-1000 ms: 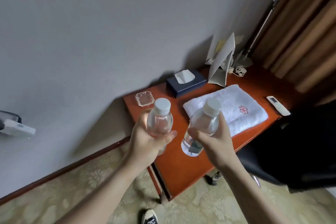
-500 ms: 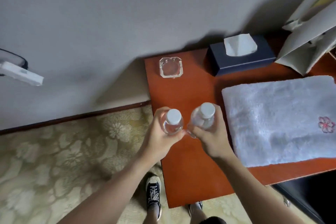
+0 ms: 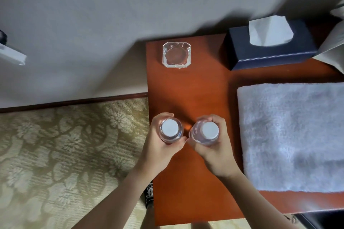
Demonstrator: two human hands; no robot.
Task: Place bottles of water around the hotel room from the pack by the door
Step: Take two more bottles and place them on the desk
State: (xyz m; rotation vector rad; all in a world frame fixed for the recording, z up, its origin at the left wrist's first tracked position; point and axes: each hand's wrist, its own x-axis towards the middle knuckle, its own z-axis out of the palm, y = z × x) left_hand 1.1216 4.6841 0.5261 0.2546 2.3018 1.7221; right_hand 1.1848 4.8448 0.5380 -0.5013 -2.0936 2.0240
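Observation:
I look straight down on two clear water bottles with white caps, held upright side by side over the left part of a red-brown wooden desk. My left hand grips the left bottle near the desk's left edge. My right hand grips the right bottle, with fingers curled round its shoulder. Whether the bottle bases touch the desk is hidden from this angle.
A glass ashtray sits at the desk's far left corner. A dark blue tissue box stands behind a folded white towel on the right. Patterned carpet and the wall lie to the left.
The view has closed in and tipped to straight above the desk. Both bottles have come down lower and stand more upright, still gripped in each hand.

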